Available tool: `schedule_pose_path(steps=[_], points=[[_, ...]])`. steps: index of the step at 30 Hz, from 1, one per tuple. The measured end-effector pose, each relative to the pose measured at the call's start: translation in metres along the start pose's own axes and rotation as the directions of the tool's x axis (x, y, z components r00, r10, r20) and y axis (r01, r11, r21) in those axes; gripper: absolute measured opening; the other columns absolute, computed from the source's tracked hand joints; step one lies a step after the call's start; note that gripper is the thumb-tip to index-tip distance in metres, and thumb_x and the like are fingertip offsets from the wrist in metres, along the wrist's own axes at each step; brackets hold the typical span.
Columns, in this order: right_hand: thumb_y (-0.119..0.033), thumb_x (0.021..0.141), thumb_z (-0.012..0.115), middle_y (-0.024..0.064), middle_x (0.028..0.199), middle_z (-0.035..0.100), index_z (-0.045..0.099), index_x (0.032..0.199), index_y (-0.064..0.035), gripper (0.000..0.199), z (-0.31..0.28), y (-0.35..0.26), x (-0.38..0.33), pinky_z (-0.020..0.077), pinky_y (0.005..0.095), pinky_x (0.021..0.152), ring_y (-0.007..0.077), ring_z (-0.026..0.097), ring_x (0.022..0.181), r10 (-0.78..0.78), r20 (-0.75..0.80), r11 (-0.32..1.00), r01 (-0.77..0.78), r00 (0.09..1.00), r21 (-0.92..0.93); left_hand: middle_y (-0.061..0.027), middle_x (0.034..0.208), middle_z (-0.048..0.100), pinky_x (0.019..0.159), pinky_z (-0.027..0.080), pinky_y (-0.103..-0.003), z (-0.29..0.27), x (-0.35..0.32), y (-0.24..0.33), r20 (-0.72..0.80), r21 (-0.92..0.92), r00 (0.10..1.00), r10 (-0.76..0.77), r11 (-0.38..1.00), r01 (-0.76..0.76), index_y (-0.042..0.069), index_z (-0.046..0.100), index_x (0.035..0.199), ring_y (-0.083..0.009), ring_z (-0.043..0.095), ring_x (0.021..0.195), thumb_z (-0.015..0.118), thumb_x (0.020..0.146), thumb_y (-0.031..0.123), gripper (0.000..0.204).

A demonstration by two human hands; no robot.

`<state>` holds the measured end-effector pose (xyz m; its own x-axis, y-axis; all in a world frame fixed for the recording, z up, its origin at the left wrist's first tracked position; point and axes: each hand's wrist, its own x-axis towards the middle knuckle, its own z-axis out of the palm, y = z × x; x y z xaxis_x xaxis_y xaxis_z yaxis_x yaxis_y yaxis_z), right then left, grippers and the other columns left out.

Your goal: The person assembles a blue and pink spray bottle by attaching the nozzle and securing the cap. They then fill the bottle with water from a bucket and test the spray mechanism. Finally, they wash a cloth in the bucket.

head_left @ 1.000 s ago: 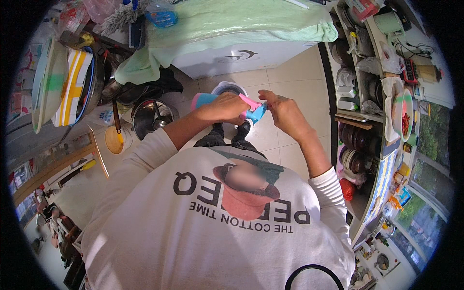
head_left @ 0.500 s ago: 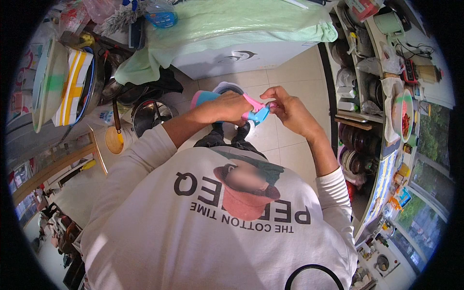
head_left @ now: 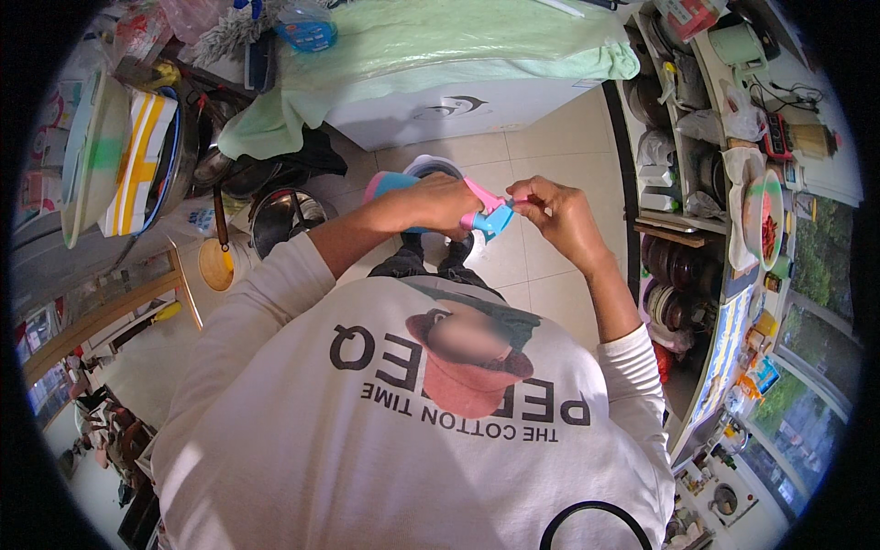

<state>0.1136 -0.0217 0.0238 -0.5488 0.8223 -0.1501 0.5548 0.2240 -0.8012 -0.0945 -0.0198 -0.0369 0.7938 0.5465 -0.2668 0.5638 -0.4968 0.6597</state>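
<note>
1. A home kitchen, crowded and lived-in, with a pale tiled floor (head_left: 550, 147) underfoot.
2. At twelve o'clock stands a white chest appliance (head_left: 458, 110) draped in a green cloth (head_left: 440, 46).
3. At three o'clock, open shelves (head_left: 678, 220) hold stacked pots and bowls — beside them a counter with a kettle (head_left: 741, 41) and a bowl of red chillies (head_left: 763, 215).
4. At nine o'clock sit steel pots (head_left: 284, 215), a ladle (head_left: 218, 247) and stacked trays (head_left: 137, 160) — cookware everywhere.
</note>
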Motion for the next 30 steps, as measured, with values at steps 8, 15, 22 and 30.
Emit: schedule_pose_path(steps=[8,15,22,30], points=[[0.002,0.078,0.061,0.0098,0.088,0.065,0.061,0.096,-0.0032,0.019,-0.013,-0.001,0.002,0.0498,0.0289,0.066,0.0212,0.063,0.076,-0.106,0.121,0.994,0.105,0.987,0.018,-0.0158,0.079,0.062,0.066,0.048,-0.042,-0.009,-0.001,0.005,0.094,0.019,0.995,0.027,0.999,-0.029,0.004,0.058,0.088,-0.0338,0.062,0.078,0.071,0.060,0.017,0.034],[-0.004,0.081,0.062,0.0087,0.075,0.063,0.062,0.092,0.0006,0.012,-0.014,-0.002,0.004,0.0466,0.0257,0.061,0.0119,0.055,0.065,0.006,0.168,1.000,-0.009,0.986,0.015,-0.0137,0.073,0.060,0.063,0.045,-0.041,-0.004,-0.002,0.003,0.067,0.007,0.997,0.043,0.999,-0.044,0.004,0.056,0.082,-0.0342,0.060,0.074,0.073,0.058,0.016,0.031],[-0.024,0.077,0.070,0.0079,0.063,0.060,0.062,0.080,0.0002,0.026,-0.006,-0.015,0.007,0.0415,0.0277,0.051,0.0118,0.049,0.053,0.194,0.003,0.925,-0.181,0.981,-0.333,-0.0136,0.075,0.061,0.064,0.046,-0.042,-0.005,-0.002,0.004,-0.012,0.018,0.999,0.036,0.999,-0.035,0.006,0.056,0.085,-0.0337,0.061,0.076,0.072,0.059,0.016,0.032],[-0.018,0.080,0.067,0.0057,0.075,0.061,0.061,0.094,-0.0031,0.022,-0.012,-0.006,0.007,0.0410,0.0257,0.052,0.0108,0.048,0.055,-0.011,0.031,1.000,0.010,0.999,0.029,-0.0137,0.078,0.062,0.063,0.047,-0.042,-0.004,-0.002,0.001,-0.091,-0.073,0.993,0.071,0.994,-0.078,0.007,0.055,0.088,-0.0343,0.061,0.076,0.071,0.059,0.015,0.034]])
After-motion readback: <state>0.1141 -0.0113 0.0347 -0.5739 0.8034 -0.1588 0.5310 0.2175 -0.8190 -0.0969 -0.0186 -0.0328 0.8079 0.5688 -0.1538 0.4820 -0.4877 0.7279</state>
